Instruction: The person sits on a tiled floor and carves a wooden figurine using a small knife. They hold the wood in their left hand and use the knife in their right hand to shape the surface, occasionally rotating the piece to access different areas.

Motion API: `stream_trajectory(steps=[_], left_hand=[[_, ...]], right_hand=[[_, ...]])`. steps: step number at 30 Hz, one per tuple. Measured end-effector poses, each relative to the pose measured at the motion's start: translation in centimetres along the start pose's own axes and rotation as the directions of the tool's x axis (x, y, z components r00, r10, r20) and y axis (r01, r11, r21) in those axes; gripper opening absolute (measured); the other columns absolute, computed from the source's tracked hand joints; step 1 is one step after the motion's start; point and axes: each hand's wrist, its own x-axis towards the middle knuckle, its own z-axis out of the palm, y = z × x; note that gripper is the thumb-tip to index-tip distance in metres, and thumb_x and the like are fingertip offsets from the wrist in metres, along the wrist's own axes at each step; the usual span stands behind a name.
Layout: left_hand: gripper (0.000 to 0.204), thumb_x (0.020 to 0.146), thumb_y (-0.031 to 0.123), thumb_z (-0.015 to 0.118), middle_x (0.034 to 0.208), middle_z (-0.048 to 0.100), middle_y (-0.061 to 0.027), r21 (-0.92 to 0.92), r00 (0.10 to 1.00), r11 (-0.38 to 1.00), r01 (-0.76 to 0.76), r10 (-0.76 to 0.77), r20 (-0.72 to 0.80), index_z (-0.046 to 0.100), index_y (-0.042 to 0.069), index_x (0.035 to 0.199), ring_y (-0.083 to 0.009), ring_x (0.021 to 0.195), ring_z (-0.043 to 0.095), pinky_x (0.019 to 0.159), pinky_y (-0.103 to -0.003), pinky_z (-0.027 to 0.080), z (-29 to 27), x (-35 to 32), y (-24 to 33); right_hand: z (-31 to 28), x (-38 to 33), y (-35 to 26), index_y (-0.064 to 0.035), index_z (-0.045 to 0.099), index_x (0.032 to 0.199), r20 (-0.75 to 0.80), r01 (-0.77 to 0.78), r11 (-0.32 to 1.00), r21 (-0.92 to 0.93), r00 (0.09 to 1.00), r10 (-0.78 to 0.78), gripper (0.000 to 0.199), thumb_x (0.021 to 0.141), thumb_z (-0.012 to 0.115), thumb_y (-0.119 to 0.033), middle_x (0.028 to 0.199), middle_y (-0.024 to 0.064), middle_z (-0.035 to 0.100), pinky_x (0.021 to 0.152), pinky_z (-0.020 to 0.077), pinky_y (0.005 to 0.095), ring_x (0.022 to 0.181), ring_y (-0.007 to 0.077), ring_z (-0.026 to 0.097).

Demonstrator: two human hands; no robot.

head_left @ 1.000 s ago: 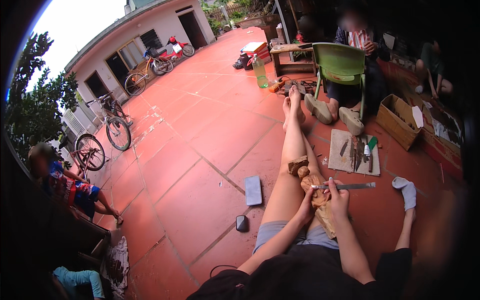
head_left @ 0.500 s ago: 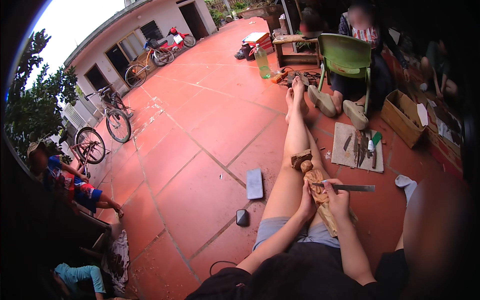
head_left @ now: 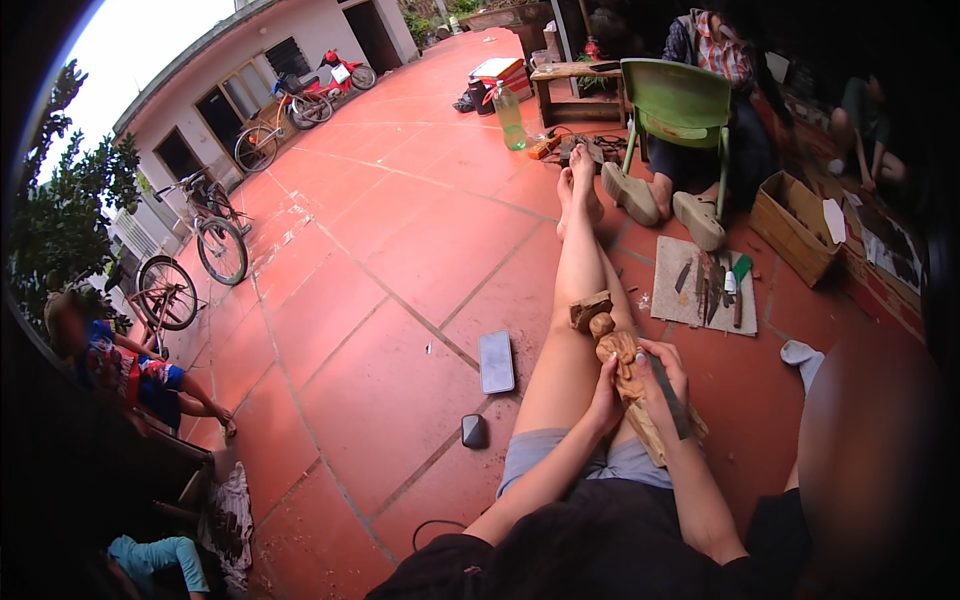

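A carved wooden figurine with a round head lies across my thighs, its uncarved lower end toward me. My left hand is closed around its left side. My right hand is closed on a flat grey metal carving tool, whose wide end runs back over my palm toward the wrist. The tool's working tip is hidden by my fingers, which lie close against the figurine's right side. Beyond the head, a brown wooden block rests on my leg.
Right of my legs, several carving tools lie on a pale board, near a wooden box. A phone and small black case lie on the red tiles to the left. Another person sits beyond a green chair.
My right hand has turned the carving tool from pointing out to the right to lying back along my palm and wrist. My left hand still holds the figurine. The view has shifted slightly.
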Motion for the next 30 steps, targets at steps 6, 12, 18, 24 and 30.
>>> stream_trajectory(steps=[6,12,18,24,30], left_hand=[[0.053,0.092,0.045,0.052,0.128,0.055,-0.0058,-0.016,0.997,0.997,0.077,-0.077,-0.003,0.047,0.01,0.131,-0.0199,0.118,0.053,0.104,-0.036,0.038,-0.8,0.5,-0.1],[0.049,0.091,0.036,0.054,0.124,0.057,-0.0093,0.006,0.994,0.996,0.093,-0.093,0.05,0.046,0.006,0.129,-0.0231,0.116,0.055,0.104,-0.039,0.039,0.2,-0.2,0.6],[0.053,0.09,0.031,0.058,0.122,0.055,-0.0099,0.091,0.997,0.995,0.026,-0.033,0.073,0.039,0.003,0.13,-0.0224,0.111,0.056,0.1,-0.038,0.044,-0.3,-0.1,0.2],[0.062,0.083,0.021,0.07,0.123,0.053,-0.0098,0.328,0.991,0.944,-0.039,-0.005,0.132,0.037,0.002,0.131,-0.0198,0.112,0.054,0.098,-0.035,0.044,0.3,0.0,0.5],[0.075,0.065,0.015,0.085,0.114,0.059,-0.0095,0.313,0.987,0.946,-0.078,0.03,0.155,0.042,-0.001,0.125,-0.0191,0.105,0.058,0.094,-0.035,0.046,0.3,0.1,1.3]], right_hand=[[-0.8,0.6,0.0,0.005,0.056,0.12,0.018,0.103,0.993,-0.051,0.995,-0.103,0.035,0.095,0.055,-0.018,0.113,0.0116,0.057,0.094,0.0416,0.0296,0.106,0.019,0.056],[-2.6,1.4,0.8,0.0042,0.063,0.106,-0.013,0.04,0.992,-0.119,0.999,-0.042,0.023,0.094,0.054,-0.014,0.096,0.0091,0.064,0.087,0.0441,0.0269,0.096,0.0139,0.059],[-3.1,1.9,0.8,-0.002,0.063,0.079,-0.03,-0.051,0.983,-0.176,0.998,0.046,0.022,0.088,0.066,-0.022,0.071,0.0065,0.062,0.074,0.0423,0.0314,0.07,0.017,0.056],[-2.8,2.2,0.3,-0.0014,0.057,0.091,0.021,-0.172,0.981,0.086,0.985,0.171,0.014,0.089,0.066,-0.013,0.076,0.0012,0.058,0.067,0.0448,0.0199,0.076,0.0052,0.056],[-3.0,3.4,0.2,0.006,0.055,0.111,0.017,-0.226,0.957,0.18,0.974,0.227,0.02,0.095,0.054,-0.006,0.087,0.0104,0.065,0.079,0.0514,0.0263,0.084,0.0141,0.064]])
